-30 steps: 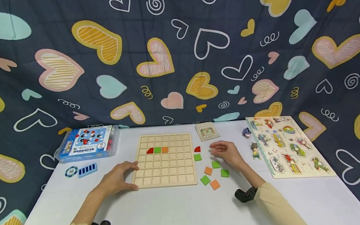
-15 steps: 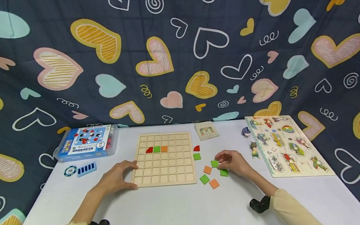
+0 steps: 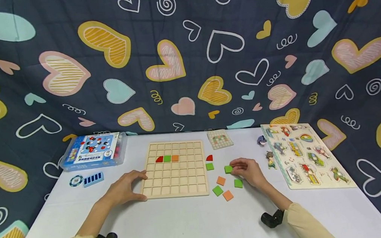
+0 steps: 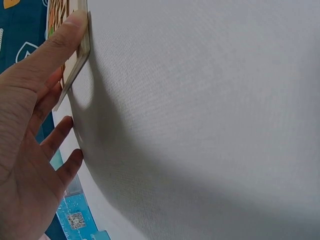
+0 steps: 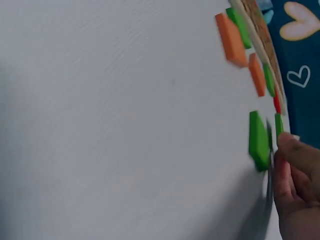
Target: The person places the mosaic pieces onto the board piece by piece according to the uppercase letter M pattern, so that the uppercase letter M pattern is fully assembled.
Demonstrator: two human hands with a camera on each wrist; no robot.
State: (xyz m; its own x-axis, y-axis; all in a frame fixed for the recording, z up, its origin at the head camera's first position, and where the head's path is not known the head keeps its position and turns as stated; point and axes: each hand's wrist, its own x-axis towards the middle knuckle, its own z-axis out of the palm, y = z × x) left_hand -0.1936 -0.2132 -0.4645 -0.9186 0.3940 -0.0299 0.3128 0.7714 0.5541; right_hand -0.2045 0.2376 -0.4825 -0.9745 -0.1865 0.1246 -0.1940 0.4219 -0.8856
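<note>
A square wooden grid board [image 3: 178, 176] lies on the white table. One of its rows holds a red quarter-circle tile [image 3: 159, 159], a green tile [image 3: 167, 159] and an orange tile [image 3: 175, 158]. My left hand [image 3: 125, 187] holds the board by its left side, thumb at the near corner; in the left wrist view the thumb [image 4: 60, 42] lies against the rim. Right of the board, my right hand [image 3: 249, 171] pinches a green square tile [image 3: 228, 169] between thumb and fingers. The right wrist view also has this tile [image 5: 279, 125] at the fingertips.
Loose tiles lie around: a red quarter circle [image 3: 209, 158], several green squares [image 3: 218, 190] and two orange squares [image 3: 228, 195]. A pattern card [image 3: 220, 139] lies behind. To the right are small figures [image 3: 270, 160] and a picture puzzle [image 3: 313, 157]; left, a plastic box [image 3: 93, 152] and poker chip [image 3: 76, 180].
My right hand came nearer and to the right, down to the loose green tiles, and took hold of one, now shifted slightly away from me. The left hand stayed at the board.
</note>
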